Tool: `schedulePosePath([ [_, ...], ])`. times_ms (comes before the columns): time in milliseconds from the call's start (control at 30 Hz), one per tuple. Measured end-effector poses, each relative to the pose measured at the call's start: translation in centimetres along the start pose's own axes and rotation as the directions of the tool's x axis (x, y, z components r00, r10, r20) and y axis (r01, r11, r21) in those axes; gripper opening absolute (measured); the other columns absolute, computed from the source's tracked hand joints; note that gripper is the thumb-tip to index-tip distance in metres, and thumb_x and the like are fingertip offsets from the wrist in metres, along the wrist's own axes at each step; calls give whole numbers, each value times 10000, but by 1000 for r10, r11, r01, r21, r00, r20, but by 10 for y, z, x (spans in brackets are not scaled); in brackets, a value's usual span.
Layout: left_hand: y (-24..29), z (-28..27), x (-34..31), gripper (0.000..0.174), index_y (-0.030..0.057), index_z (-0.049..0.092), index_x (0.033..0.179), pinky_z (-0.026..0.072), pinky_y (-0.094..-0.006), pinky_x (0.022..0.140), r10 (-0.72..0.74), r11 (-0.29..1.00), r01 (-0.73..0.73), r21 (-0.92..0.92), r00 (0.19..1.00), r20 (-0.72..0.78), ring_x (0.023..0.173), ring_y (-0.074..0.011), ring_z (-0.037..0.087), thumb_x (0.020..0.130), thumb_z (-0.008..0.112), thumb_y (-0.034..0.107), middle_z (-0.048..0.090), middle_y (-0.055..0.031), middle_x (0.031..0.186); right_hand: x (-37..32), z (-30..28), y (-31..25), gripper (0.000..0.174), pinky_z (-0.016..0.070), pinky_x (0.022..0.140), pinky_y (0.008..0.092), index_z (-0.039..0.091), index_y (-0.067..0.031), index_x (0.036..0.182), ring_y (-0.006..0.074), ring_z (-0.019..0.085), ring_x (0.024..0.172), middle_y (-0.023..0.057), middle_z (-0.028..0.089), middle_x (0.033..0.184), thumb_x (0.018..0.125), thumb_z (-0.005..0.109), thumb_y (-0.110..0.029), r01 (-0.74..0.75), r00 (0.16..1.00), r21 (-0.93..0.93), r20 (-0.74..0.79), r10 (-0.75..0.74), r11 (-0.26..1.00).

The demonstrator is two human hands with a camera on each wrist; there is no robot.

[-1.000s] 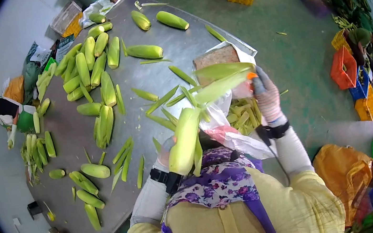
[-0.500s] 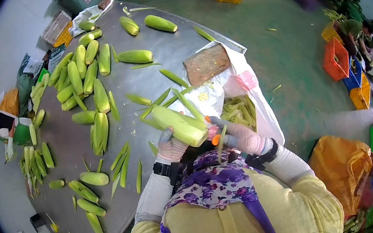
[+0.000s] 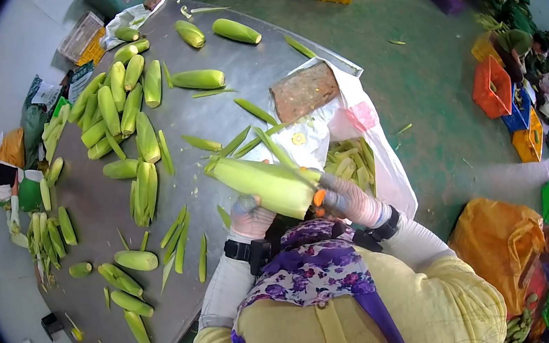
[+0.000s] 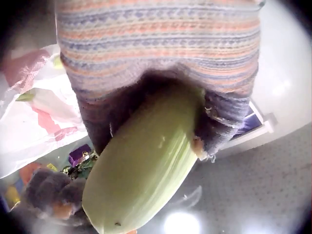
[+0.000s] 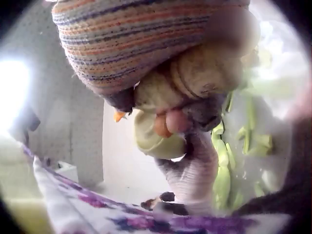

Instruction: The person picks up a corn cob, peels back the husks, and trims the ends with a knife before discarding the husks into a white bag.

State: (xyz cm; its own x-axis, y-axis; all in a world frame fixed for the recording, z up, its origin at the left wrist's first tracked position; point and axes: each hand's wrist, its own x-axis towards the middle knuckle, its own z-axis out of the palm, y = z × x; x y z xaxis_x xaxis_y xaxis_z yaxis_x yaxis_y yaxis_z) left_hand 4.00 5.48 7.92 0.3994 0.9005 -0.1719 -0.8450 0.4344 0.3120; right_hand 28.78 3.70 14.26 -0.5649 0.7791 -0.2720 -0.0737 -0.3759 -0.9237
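My gloved left hand (image 3: pixel 251 219) grips a pale green ear of corn (image 3: pixel 258 181) from beneath, near the table's front edge. In the left wrist view, the ear (image 4: pixel 141 161) sticks out between thumb and fingers, still in smooth husk. My gloved right hand (image 3: pixel 357 202) holds the ear's cut end, its fingers curled in close, with orange showing at the fingertips. The right wrist view shows the pale round end of the ear (image 5: pixel 158 139) against those fingertips. A brown ringed shape (image 5: pixel 190 73) lies under the right hand's striped glove; I cannot tell what it is.
Many husked ears (image 3: pixel 109 111) are heaped on the metal table (image 3: pixel 197 176), with loose husk leaves (image 3: pixel 174 233) around. A brown block (image 3: pixel 305 92) weighs down a white bag (image 3: pixel 392 175) beside a container of husks (image 3: pixel 351 160). Another person (image 3: pixel 10 186) stands at the left.
My right hand has let go of a long husk leaf pulled out to the right and come back to the ear. The ear has swung from near upright to slanting, its cut end at the right hand.
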Motion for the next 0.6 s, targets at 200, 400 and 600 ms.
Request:
schedulePosePath([
  [200, -1, 3, 0, 746, 1, 457, 1399, 371, -508, 1149, -54, 995, 49, -84, 997, -57, 1286, -323, 528, 727, 766, 98, 567, -156, 1353, 7, -12, 17, 735, 486, 684, 248, 250, -76, 1577, 100, 551, 734, 26, 599, 888, 996, 569, -393, 200, 980, -353, 82, -182, 914],
  [400, -4, -3, 0, 724, 16, 460, 1400, 371, -519, 1149, -40, 994, 37, -100, 999, -22, 1299, -338, 518, 761, 771, 153, 565, -164, 1355, 0, 6, 12, 625, 493, 645, 231, 394, -54, 1503, 86, 561, 698, 23, 622, 874, 1011, 542, -410, 28, 995, -73, -91, -34, 997],
  [600, -9, 10, -1, 725, 12, 440, 1420, 395, -531, 1127, 23, 995, -13, 101, 996, -92, 1312, -364, 499, 791, 776, 142, 534, -185, 1394, 28, -1, 53, 567, 433, 533, 209, 545, -27, 1312, 70, 496, 588, 15, 592, 809, 1001, 539, -500, 144, 962, 450, -273, -18, 881],
])
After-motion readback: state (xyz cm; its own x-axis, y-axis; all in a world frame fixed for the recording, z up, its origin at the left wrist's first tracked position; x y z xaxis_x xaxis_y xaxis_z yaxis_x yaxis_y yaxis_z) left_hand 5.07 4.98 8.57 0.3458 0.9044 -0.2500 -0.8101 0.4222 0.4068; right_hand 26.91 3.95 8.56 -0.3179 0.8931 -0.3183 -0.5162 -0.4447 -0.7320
